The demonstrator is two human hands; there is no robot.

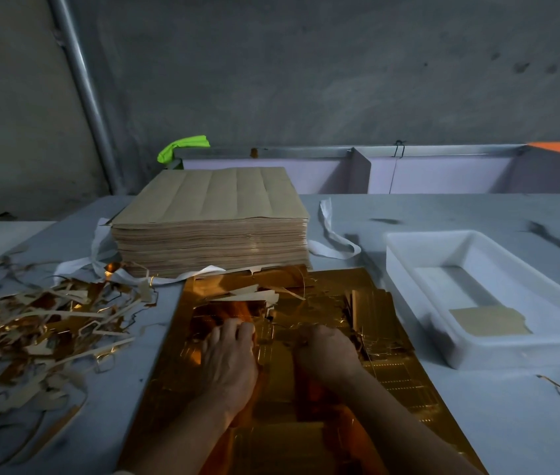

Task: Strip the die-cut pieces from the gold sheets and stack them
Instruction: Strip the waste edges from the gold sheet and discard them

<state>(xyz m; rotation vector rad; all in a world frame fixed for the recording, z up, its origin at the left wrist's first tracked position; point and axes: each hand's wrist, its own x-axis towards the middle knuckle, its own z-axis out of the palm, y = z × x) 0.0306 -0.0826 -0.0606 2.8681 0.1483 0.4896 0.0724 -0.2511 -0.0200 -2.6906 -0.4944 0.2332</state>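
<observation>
Grey table (494, 423), gold sheet (402, 382), concrete wall (340, 80)

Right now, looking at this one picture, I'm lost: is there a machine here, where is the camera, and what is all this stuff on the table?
There is no machine here. A person works with two bare hands, and the single camera sits on their head, looking forward and down. The left hand and right hand both lie on a shiny gold sheet on the grey table, fingers bent; whether they pinch anything cannot be made out. Behind the sheet stands a tall stack of brownish sheets, with a loose white strap lying beside it. To the left is a pile of gold trimmings. To the right sits a white tray holding a flat tan piece.
</observation>
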